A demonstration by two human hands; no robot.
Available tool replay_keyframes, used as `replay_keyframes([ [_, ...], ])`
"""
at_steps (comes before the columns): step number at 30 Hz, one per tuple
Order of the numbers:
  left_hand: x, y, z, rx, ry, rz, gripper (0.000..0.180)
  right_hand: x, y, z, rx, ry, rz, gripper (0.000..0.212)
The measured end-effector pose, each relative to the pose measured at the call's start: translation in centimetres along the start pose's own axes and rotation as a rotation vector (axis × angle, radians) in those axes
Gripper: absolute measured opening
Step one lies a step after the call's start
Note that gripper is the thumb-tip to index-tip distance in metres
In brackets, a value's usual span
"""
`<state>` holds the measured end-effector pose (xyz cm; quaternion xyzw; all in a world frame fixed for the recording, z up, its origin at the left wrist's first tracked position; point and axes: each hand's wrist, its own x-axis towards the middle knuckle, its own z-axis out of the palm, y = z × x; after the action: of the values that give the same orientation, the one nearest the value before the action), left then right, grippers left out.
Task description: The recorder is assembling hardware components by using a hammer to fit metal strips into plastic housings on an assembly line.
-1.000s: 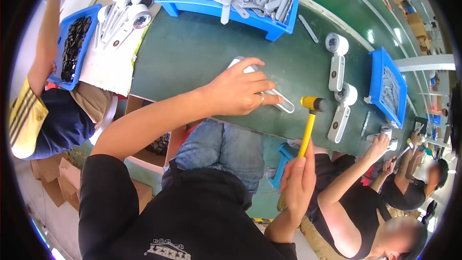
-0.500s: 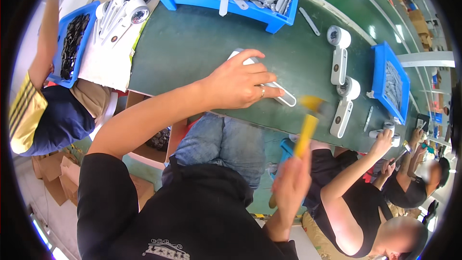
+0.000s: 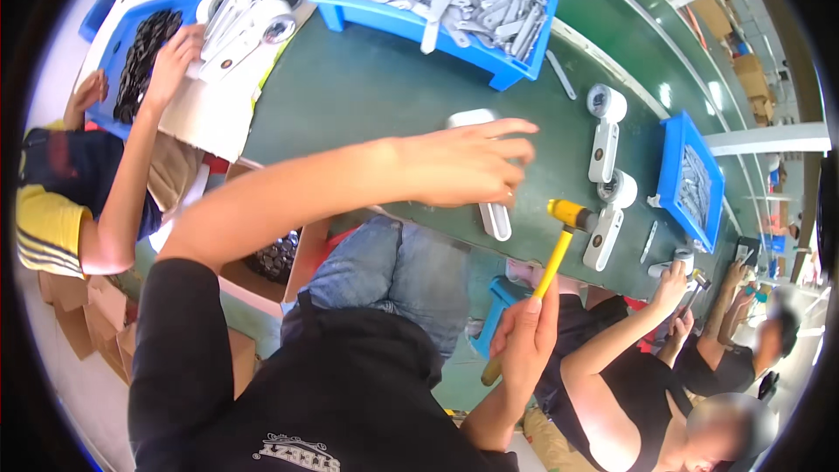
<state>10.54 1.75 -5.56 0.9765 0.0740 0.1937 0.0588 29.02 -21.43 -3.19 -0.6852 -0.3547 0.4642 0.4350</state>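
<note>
The right hand grips a yellow, black-tipped hammer. The left hand is loosely spread over a long, white, round-ended device.

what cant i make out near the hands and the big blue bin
Head view: the middle of the white handle-shaped piece, hidden by the left hand; contact between them is unclear.
Head view: part of the yellow hammer, its grip hidden by the right hand.
Head view: part of the large blue bin's far side, cut off by the upper edge.
</note>
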Motion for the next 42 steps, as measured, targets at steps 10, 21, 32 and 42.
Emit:
replay_keyframes([
  [10,-5.6,1.3,-0.9,-0.191,0.377,-0.476,0.037,-0.1,-0.6,0.9,-0.077,-0.079,-0.176,0.058],
  [21,-6.2,0.9,2.4,-0.259,0.316,-0.862,0.027,0.9,-4.7,3.4,-0.245,-0.079,-0.180,0.055],
  [32,-6.4,0.1,3.6,-0.363,0.359,-0.844,0.021,5.7,-3.0,5.4,-0.609,-0.186,-0.203,0.054],
  [42,-6.6,-0.1,3.5,-0.366,0.411,-0.844,0.018,3.5,-5.8,4.9,-0.534,-0.178,-0.257,0.054],
])
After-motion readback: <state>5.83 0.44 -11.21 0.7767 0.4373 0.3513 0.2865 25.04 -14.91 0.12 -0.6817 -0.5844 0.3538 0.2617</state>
